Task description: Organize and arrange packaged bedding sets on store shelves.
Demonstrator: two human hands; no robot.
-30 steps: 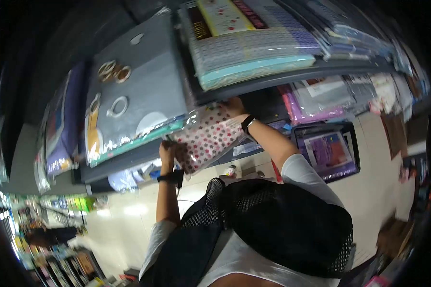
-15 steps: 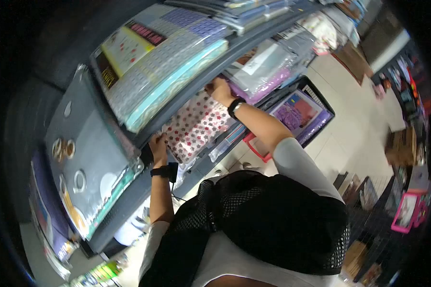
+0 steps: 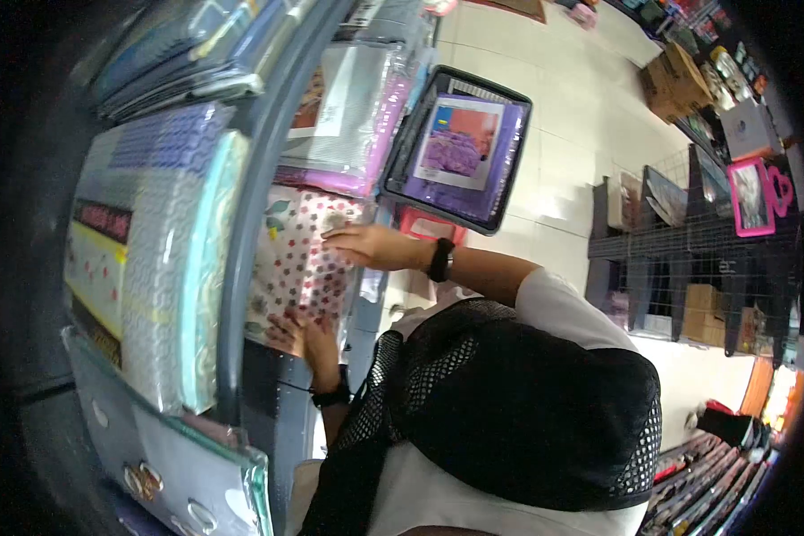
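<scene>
A clear-wrapped packet of white fabric with red and dark stars [image 3: 299, 259] lies on a lower shelf under the grey shelf edge [image 3: 257, 179]. My right hand [image 3: 366, 246], with a black watch on its wrist, rests flat on top of the packet, fingers stretched out toward the shelf. My left hand [image 3: 297, 329], with a black wristband, holds the packet's near edge, fingers spread over the wrap. The brim of my black mesh hat hides my forearms and body below.
A large blue-and-teal bedding pack [image 3: 161, 259] lies on the shelf above, and a pink-purple pack [image 3: 348, 116] sits beside the star packet. A black case showing purple bedding [image 3: 460, 147] stands on the tiled floor. Wire racks [image 3: 688, 268] and cardboard boxes [image 3: 674, 80] stand across the aisle.
The view has swung round to the right. The star packet has gone from tilted in both hands to lying flat on the shelf, and my right hand now rests on top of it.
</scene>
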